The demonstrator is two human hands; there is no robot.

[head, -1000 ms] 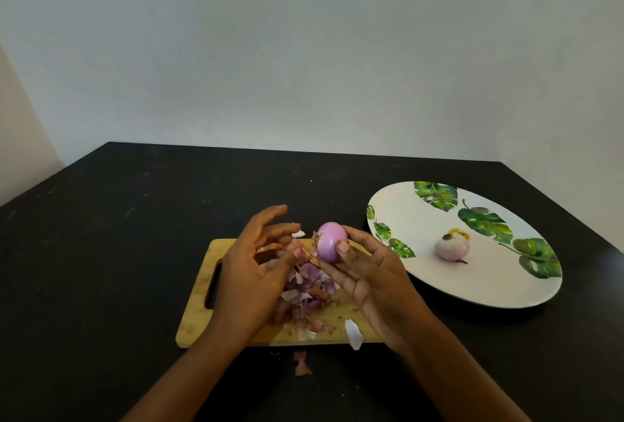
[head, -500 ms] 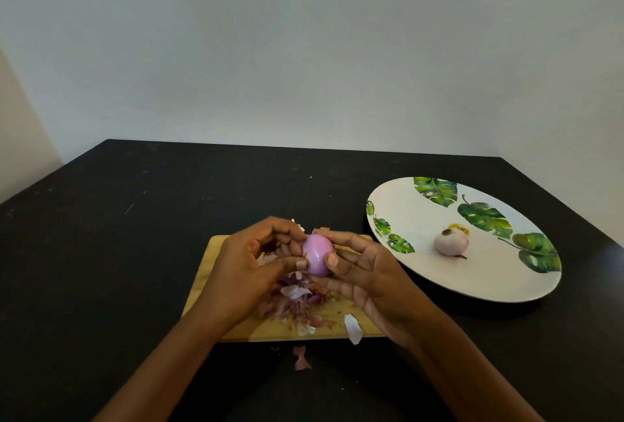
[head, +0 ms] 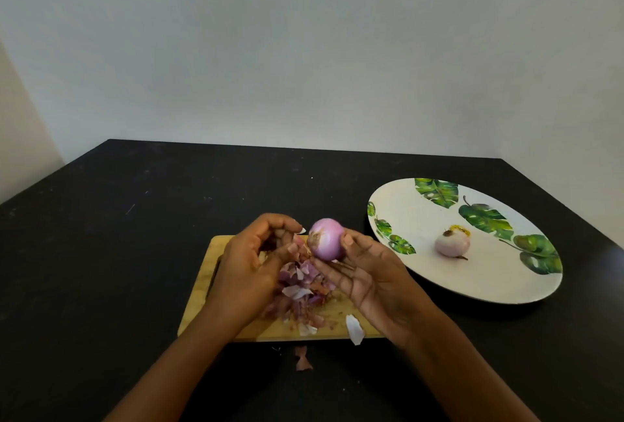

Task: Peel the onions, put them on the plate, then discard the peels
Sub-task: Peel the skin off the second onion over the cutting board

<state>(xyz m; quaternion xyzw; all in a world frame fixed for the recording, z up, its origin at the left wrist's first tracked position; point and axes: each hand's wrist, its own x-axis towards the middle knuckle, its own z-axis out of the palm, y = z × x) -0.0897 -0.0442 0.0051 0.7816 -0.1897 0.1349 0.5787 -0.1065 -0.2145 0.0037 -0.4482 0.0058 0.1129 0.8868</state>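
My right hand [head: 374,283] holds a purple, mostly peeled onion [head: 327,238] between thumb and fingertips above the wooden cutting board [head: 202,290]. My left hand [head: 253,266] is curled just left of it, its fingertips pinching a shred of peel at the onion's root end. A heap of purple and white peels [head: 300,290] lies on the board under both hands. One pale peeled onion [head: 452,243] sits on the white plate [head: 405,205] with green leaf prints, at the right.
The board and plate rest on a black table [head: 118,252] against a pale wall. A white peel [head: 354,328] hangs over the board's front edge, and a reddish scrap [head: 303,358] lies on the table in front of it.
The onion has risen slightly and turned so its root end faces left. My left hand has come off the onion's side and now picks at that root end.
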